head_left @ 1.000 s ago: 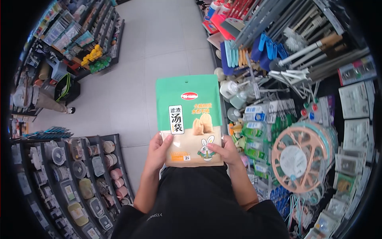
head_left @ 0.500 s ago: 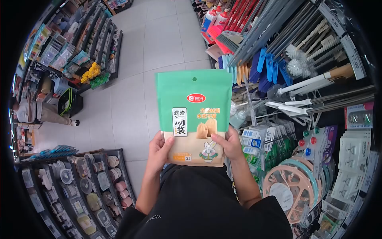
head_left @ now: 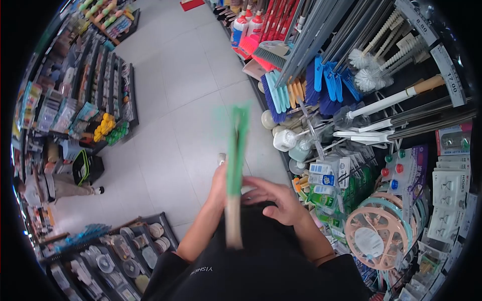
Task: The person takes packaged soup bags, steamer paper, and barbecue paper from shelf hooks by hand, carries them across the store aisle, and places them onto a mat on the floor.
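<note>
One flat green packet, edge-on, left hand gripping, right hand curved.

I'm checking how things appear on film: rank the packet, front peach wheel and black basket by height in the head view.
Largest to smallest:
1. Packet, blurred and edge-on
2. Peach wheel
3. Black basket
Nearness varies, so true sizes are unsure.

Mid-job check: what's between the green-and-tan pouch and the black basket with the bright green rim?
In the head view, only bare grey floor tiles show between the green-and-tan pouch and the black basket.
</note>
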Available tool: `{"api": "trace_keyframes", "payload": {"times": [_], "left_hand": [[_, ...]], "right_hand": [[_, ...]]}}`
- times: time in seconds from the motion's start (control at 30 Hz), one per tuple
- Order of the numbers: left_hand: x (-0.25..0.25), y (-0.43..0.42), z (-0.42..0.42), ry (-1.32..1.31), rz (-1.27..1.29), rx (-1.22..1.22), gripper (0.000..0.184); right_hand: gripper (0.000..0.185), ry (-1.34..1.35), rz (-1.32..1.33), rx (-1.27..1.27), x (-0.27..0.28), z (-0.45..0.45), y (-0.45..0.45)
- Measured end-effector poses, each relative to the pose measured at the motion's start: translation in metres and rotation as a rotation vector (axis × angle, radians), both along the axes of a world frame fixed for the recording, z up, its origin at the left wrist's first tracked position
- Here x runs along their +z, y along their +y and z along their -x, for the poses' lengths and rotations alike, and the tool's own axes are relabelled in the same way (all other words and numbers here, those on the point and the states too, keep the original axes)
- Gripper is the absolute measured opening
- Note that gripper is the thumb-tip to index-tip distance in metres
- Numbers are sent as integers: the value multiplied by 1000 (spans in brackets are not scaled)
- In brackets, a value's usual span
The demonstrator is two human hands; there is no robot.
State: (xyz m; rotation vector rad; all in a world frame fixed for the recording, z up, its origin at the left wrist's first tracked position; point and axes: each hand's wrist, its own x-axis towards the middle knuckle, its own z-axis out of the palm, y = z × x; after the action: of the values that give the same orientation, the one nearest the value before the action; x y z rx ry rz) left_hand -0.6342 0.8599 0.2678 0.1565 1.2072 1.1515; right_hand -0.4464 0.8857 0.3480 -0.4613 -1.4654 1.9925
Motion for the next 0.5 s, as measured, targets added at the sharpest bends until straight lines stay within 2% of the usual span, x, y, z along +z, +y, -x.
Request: {"api": "trace_keyframes", "payload": {"times": [0.03, 0.07, 0.13, 0.17, 0.23, 0.37, 0.47, 0.5], "left_hand": [[-11, 6, 16, -399, -353, -197, 46], [-28, 16, 24, -654, -470, -285, 62], [50, 32, 28, -779, -531, -300, 82], [55, 40, 34, -884, -506, -312, 86], [60, 54, 52, -1084, -448, -324, 96], [52, 82, 92, -1256, -444, -365, 95], [34, 102, 124, -1264, -545, -443, 99], [36, 107, 135, -1267, -594, -467, 94]], "right_hand": [[59, 33, 10, 40, 7, 9, 4], [54, -32, -9, 39, 9, 18, 7], [45, -163, -43, 39, 11, 38, 8], [36, -235, -83, -43, 14, 52, 9], [35, -317, -123, -79, 9, 71, 14], [29, -396, -112, -151, 8, 107, 29], [24, -400, -79, -224, 8, 136, 42], [23, -391, -65, -235, 9, 147, 47]]}}
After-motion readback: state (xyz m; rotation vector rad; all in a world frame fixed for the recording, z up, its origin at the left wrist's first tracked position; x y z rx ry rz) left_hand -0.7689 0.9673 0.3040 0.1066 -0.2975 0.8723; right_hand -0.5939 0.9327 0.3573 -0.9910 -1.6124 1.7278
